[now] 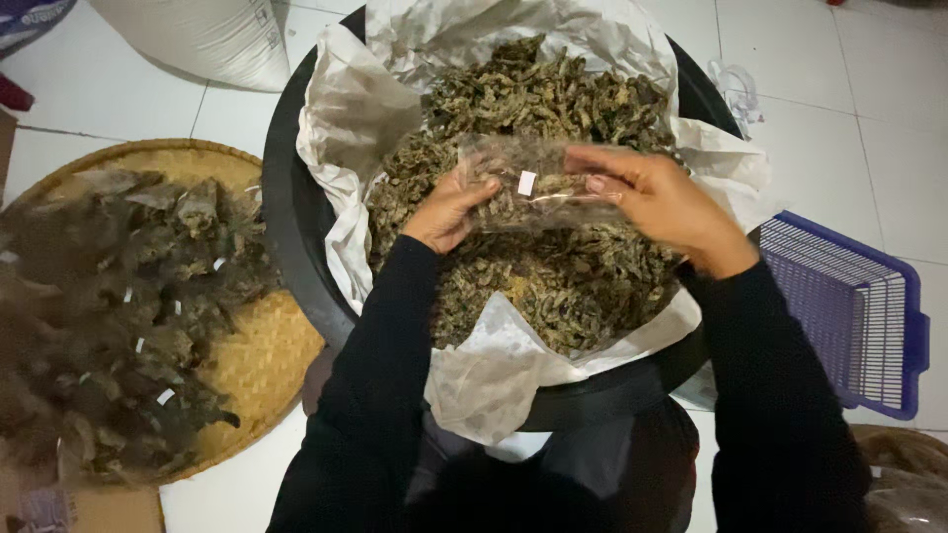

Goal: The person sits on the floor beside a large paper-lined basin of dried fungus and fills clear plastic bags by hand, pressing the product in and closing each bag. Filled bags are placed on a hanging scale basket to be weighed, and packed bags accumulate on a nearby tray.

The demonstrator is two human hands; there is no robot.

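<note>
Both hands, left and right, grip a clear packet, its contents blurred.

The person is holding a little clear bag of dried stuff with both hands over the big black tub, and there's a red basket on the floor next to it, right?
Not quite: the basket is blue, not red, as the head view shows. The rest holds: the left hand and right hand hold a small clear bag of dried pieces over the big black tub.
</note>
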